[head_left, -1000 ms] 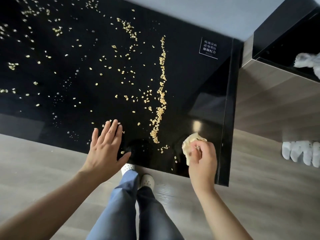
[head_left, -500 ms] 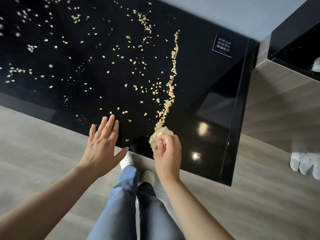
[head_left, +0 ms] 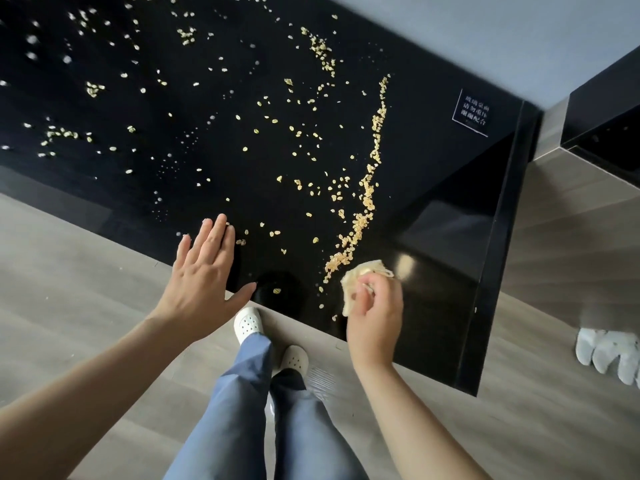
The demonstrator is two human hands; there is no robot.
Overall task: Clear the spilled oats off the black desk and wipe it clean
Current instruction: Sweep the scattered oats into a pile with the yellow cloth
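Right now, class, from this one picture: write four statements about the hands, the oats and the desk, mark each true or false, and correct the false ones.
1. The right hand grips a crumpled cloth. True.
2. The left hand holds a brush. False: its fingers are straight and it holds nothing.
3. A long ridge of oats lies on the black desk. True.
4. The rest of the desk is free of oats. False: scattered oats lie across it.
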